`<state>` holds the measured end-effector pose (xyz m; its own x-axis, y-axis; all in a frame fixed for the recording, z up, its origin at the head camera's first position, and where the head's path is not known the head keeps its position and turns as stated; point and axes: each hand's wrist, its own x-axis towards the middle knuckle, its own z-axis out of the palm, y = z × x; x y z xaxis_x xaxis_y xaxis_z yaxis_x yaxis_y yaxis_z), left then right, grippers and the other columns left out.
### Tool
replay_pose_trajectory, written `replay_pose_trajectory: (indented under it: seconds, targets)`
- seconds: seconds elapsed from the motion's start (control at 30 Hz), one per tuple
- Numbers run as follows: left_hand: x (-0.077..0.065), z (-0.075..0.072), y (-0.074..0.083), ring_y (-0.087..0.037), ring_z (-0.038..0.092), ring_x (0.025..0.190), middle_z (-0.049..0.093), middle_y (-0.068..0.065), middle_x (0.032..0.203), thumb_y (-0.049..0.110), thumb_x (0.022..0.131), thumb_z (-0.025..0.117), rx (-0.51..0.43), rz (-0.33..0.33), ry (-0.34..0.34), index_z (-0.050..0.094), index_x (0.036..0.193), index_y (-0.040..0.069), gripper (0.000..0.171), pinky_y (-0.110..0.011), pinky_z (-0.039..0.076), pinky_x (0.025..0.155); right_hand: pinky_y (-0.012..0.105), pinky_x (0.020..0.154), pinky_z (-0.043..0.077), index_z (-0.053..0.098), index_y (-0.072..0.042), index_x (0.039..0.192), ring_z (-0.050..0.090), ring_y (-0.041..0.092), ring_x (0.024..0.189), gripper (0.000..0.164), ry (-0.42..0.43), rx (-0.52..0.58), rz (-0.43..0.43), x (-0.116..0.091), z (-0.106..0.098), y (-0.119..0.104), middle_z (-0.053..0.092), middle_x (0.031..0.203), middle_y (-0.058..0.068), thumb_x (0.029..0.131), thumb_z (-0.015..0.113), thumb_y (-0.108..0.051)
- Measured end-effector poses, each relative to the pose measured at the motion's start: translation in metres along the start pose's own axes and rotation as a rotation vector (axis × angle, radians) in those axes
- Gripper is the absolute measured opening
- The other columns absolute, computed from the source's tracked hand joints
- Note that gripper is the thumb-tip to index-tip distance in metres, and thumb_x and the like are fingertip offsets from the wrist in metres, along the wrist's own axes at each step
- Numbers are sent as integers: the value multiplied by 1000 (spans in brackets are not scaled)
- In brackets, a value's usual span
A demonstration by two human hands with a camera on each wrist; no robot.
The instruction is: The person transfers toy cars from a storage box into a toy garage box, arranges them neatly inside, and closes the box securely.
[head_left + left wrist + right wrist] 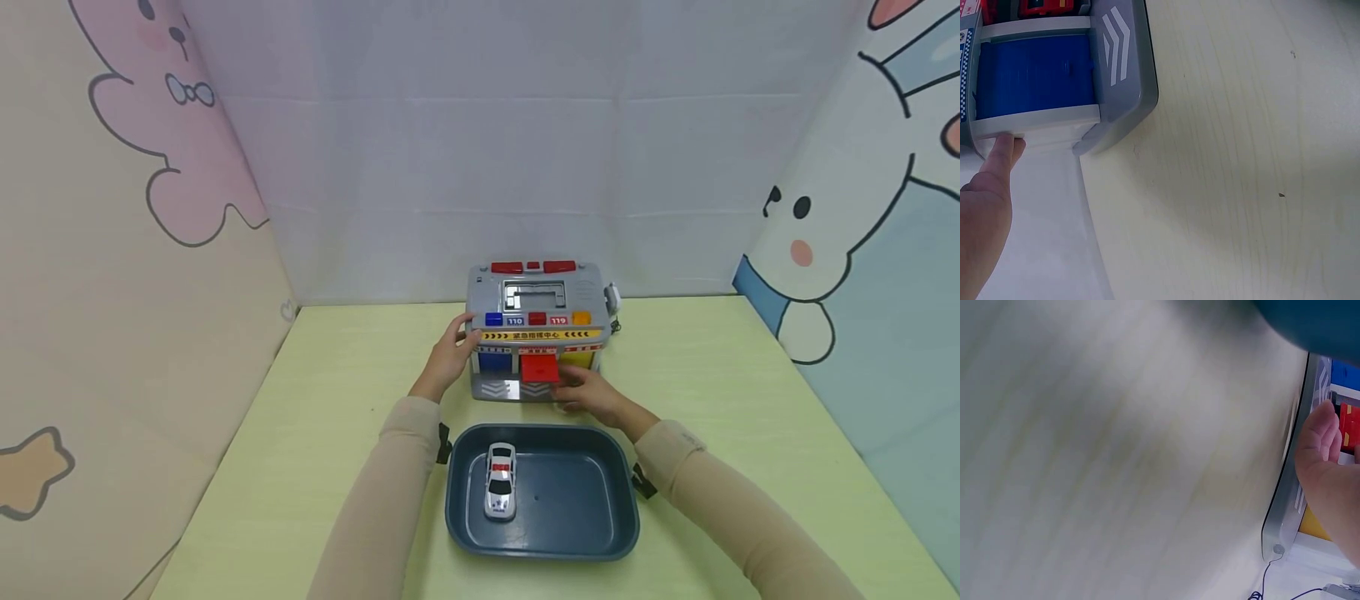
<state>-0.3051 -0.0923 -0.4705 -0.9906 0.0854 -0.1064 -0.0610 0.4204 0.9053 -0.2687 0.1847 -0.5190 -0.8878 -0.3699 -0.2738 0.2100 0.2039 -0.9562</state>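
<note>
A grey toy police and fire station (536, 292) stands at the back of the table, with blue, red and yellow garage doors. My left hand (450, 358) rests against its left side. In the left wrist view, fingers (1002, 153) touch the pale side wall beside the blue door (1035, 76). The red door (540, 367) in the middle is raised outward. A red toy vehicle (1350, 425) with yellow marks sits in that bay. My right hand (588, 396) is at the bay's front, fingers close to the vehicle; whether they touch it is hard to see.
A dark blue-grey tray (577, 546) lies between my forearms and the station. Inside it, on the left, is a white toy police car (500, 482). A white handset (612, 298) with a cord hangs on the station's right side. A white curtain (480, 167) backs the table.
</note>
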Motion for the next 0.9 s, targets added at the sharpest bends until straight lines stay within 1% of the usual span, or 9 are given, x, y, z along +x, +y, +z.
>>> replay_pose_trajectory:
  seconds: [0.17,0.27,0.33,0.5,0.57,0.63,0.8,0.9]
  targets:
    - [0,0,0,-38,44,129,43,-17,145,47,100,49,3,-4,0,37,148,33,51,-56,39,100,45,87,51,33,0,149,54,33,108,63,7,19,1,-1,0,0,47,134,26,94,63,-6]
    - [0,0,-1,-38,45,128,44,-17,145,47,100,49,-3,-2,0,38,148,33,51,-56,40,100,44,86,52,33,-1,149,53,33,108,63,12,22,0,-3,0,-1,46,133,25,94,63,-6]
    - [0,0,-1,-38,45,128,44,-17,144,46,101,49,-6,3,0,38,147,32,50,-55,40,99,44,87,52,34,-1,149,53,34,110,62,19,25,-5,-4,0,-2,45,134,25,94,63,-5]
    - [0,0,-1,-38,46,127,45,-17,144,46,101,49,-7,9,3,38,147,32,50,-55,41,99,48,90,50,34,2,148,50,41,116,60,25,45,-35,-11,0,-6,42,137,28,95,61,-5]
    - [-1,0,0,-38,46,127,45,-17,144,46,101,49,-5,9,4,38,147,32,50,-55,40,99,50,90,50,34,3,147,50,43,116,58,32,34,-54,-15,0,-8,43,135,29,96,59,-5]
    - [-2,0,1,-38,46,127,45,-17,144,46,101,49,-6,9,2,37,148,32,50,-55,40,99,51,89,50,37,4,146,51,42,115,55,57,5,-71,-18,0,-10,46,133,28,96,59,-6]
    - [-4,-1,3,-38,45,128,44,-17,144,46,101,49,0,4,-1,37,148,31,51,-56,40,100,51,89,50,44,4,142,52,39,113,50,115,-68,-120,-22,0,-15,52,128,26,96,61,-9]
    - [-4,0,4,-38,45,129,44,-17,145,46,101,49,7,0,1,37,148,31,51,-56,40,100,52,90,50,46,4,140,52,39,114,49,125,-90,-147,-26,0,-17,52,126,27,96,63,-11]
